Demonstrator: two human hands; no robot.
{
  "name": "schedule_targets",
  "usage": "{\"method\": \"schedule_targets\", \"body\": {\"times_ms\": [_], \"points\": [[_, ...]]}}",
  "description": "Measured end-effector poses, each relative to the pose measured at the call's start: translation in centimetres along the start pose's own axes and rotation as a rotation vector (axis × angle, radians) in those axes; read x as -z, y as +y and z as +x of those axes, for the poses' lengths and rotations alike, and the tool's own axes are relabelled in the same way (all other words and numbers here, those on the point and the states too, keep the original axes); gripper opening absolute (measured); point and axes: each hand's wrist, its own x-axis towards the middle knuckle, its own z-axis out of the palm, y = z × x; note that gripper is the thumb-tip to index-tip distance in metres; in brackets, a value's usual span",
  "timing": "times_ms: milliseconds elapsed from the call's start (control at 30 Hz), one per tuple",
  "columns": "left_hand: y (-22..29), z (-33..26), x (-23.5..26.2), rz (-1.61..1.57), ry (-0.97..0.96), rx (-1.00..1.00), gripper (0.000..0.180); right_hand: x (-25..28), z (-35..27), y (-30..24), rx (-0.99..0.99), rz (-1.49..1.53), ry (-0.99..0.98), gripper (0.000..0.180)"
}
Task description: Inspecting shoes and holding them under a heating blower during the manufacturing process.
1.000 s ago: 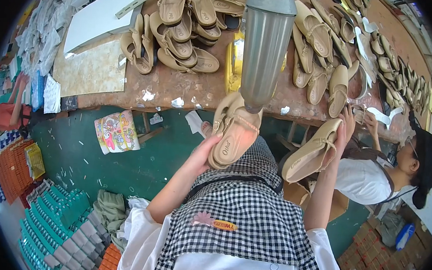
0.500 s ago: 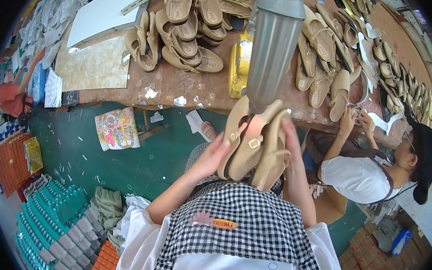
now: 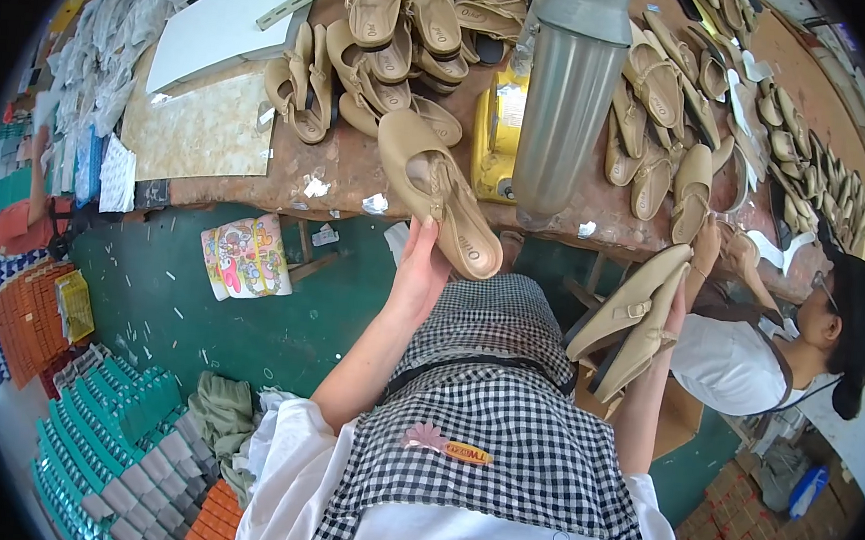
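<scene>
My left hand (image 3: pixel 418 274) is closed on one beige slip-on shoe (image 3: pixel 467 237), raised at the table's front edge with its insole toward me and its toe pointing up-left. Two more beige slip-on shoes (image 3: pixel 632 319), one with a buckle on its strap, are gripped side by side in my right hand (image 3: pixel 677 315), out to the right above my lap. Those shoes cover most of its fingers. Beyond my left hand, a pile of similar shoes (image 3: pixel 375 10) lies on the table (image 3: pixel 344 179).
A metal pipe (image 3: pixel 569 109) stands before me beside a yellow metal part (image 3: pixel 503 124). More shoes (image 3: pixel 656 85) spread over the table's right side. A co-worker (image 3: pixel 748 352) sits close on my right. A patterned stool (image 3: pixel 246 257) and green stacks (image 3: pixel 105 438) are to the left.
The three shoes, held together between both hands before, are now split. My left hand has carried one up and left toward the table; my right hand has moved right with two.
</scene>
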Motion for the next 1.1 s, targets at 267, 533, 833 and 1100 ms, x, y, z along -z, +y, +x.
{"method": "schedule_targets", "body": {"times_ms": [267,533,833,1100], "points": [[-1.9,-0.3,0.3,-0.083,-0.041,0.326,0.047,0.0,-0.6,-0.5,0.023,-0.021,-0.076,0.037],[-2.4,-3.0,0.5,0.453,-0.096,0.319,0.053,-1.7,1.1,0.7,0.122,-0.162,-0.107,0.040],[-2.4,-2.9,8.3,1.152,-0.108,0.128,0.076,-9.5,0.0,16.7,0.086,-0.389,-0.149,0.052],[9.8,8.4,1.3,0.817,0.040,-0.403,0.060,-2.6,3.2,7.4,0.109,-0.746,0.001,0.030]]}}
